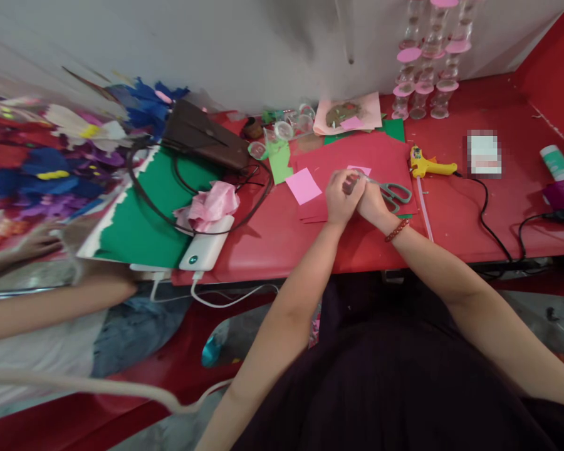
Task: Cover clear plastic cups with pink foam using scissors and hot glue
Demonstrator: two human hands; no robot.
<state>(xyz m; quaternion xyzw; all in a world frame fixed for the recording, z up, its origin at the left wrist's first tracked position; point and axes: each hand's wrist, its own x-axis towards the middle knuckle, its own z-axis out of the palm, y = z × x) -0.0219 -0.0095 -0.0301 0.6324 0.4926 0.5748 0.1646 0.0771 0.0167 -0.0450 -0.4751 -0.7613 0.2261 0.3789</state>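
Over the red paper sheets (371,150), my left hand (341,197) and my right hand (371,200) meet, fingers bent together. Something small and clear seems to be between the left fingers, too small to make out. The right fingers are mostly hidden behind the left hand. Grey-handled scissors (395,195) lie just right of my right hand, their blades partly hidden by it. A pink paper square (303,186) is left of my hands, and another pink piece (360,170) shows just behind them. Farther right rests a yellow glue gun (430,165) with a pale pink stick beneath.
Brown bag (207,134), green sheet (145,213) and white power bank (207,244) lie left. Clear cups (284,129) sit at the back; stacked clear cups (422,81) stand back right. Cables cross the table edge. Another person's arm (51,313) reaches in at far left.
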